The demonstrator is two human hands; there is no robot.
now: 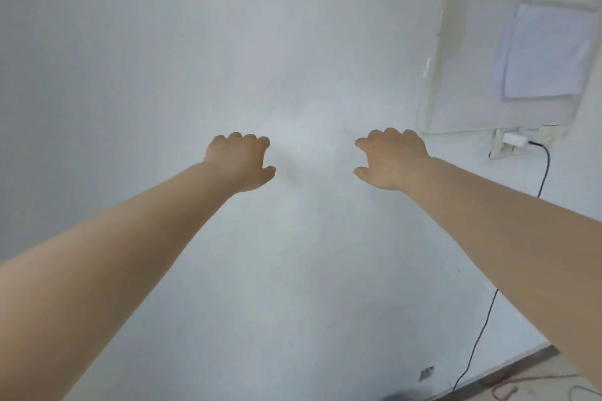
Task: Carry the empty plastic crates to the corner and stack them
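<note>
Hands loosely curled, holding nothing.

You see floor strip bottom right, below wall; black cable reaches it; thin cords lie there.

Matt white painted wall, glossy plastic-looking board, pale paper sheet, thin black rubbery cable
</note>
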